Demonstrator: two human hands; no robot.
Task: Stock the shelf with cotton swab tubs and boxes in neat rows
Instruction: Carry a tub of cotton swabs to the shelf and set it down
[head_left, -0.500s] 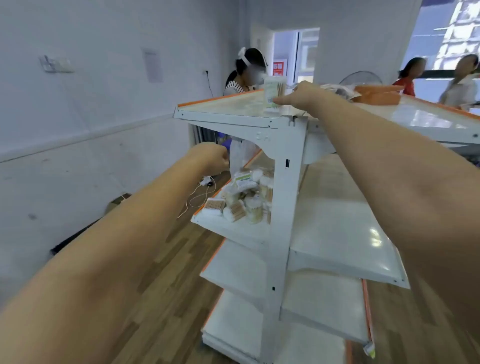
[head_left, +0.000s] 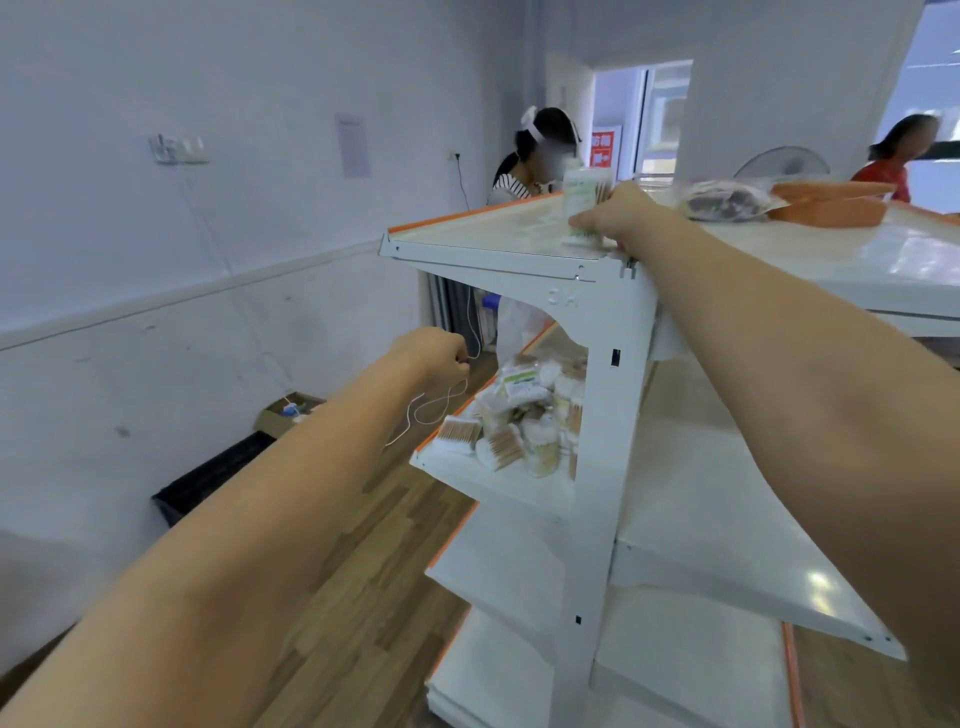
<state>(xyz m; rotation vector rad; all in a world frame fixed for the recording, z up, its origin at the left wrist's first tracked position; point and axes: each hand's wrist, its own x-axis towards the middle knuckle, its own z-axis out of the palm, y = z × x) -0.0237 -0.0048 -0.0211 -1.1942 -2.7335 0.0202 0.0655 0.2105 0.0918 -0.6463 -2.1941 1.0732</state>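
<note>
The tub (head_left: 586, 200) carries a green-and-white label too blurred to read. It stands upright at the top shelf's (head_left: 483, 228) near edge, by the upright post, with the right hand (head_left: 621, 218) grasping its base. The left hand (head_left: 434, 353) is clenched, empty as far as shows. More swab packs (head_left: 524, 421) crowd the middle shelf's left corner, partly hidden behind the post.

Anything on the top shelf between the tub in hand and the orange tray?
Yes: in the head view, a clear bag lies between the tub and the tray.
</note>
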